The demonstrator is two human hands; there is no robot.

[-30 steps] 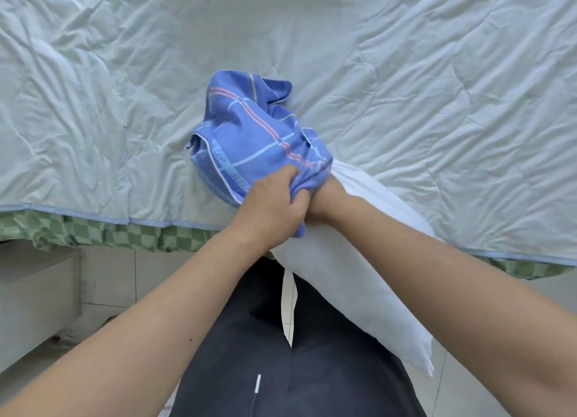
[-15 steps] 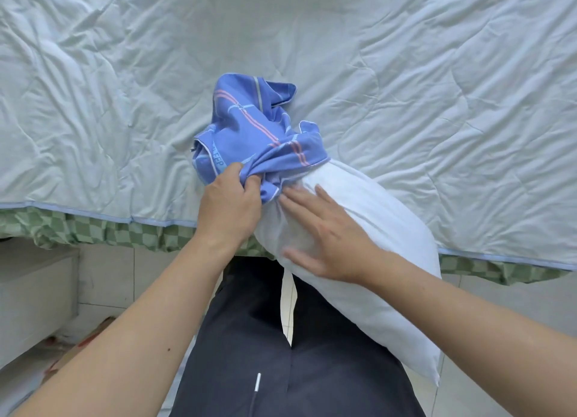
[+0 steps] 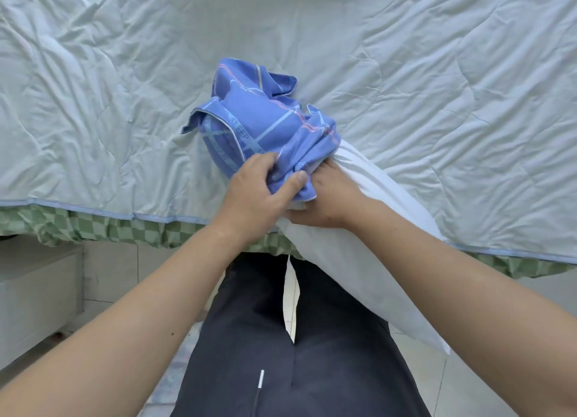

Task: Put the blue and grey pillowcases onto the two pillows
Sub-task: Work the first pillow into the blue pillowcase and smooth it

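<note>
A blue checked pillowcase [image 3: 265,123] lies bunched over the far end of a white pillow [image 3: 368,229] at the bed's near edge. The pillow slants from the bed down towards my lower right. My left hand [image 3: 259,195] grips the gathered rim of the pillowcase, thumb on top of the folds. My right hand [image 3: 324,198] lies on the pillow just below that rim, its fingertips hidden under the blue cloth. No grey pillowcase or second pillow is in view.
A crumpled pale green quilt [image 3: 437,88] covers the bed, with a green checked sheet [image 3: 93,229] hanging below its blue-trimmed edge. A white cabinet [image 3: 34,294] stands at the left on the tiled floor. My dark trousers [image 3: 296,354] fill the bottom centre.
My right hand slid up the pillow and pushed its fingers under the pillowcase rim. My left hand took a fuller grip on the gathered blue cloth, slightly nearer to me.
</note>
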